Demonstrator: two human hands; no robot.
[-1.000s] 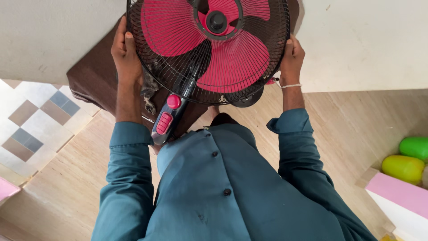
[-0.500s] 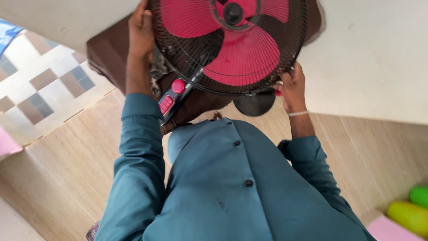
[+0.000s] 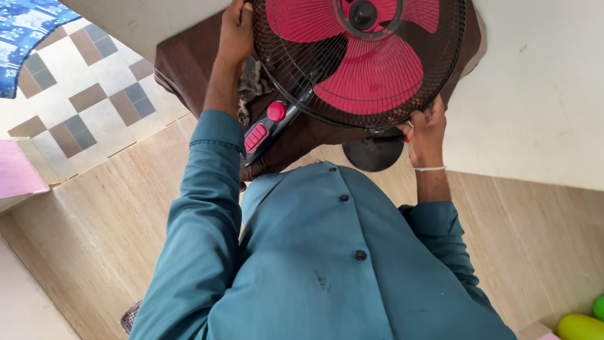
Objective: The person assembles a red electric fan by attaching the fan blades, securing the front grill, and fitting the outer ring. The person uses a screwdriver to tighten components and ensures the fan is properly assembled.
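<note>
- Soft, even daylight filled the scene; no glare showed.
- Faint shadow lay under the fan [image 3: 362, 60] against the wall [image 3: 535, 94].
- Focus was sharp at centre, with slight wide-angle stretching toward the edges.

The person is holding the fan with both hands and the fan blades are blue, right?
Not quite. The head view shows both hands on the fan's black cage, the left hand at its left edge and the right hand at its lower right, but the fan blades are pink, not blue.
</note>
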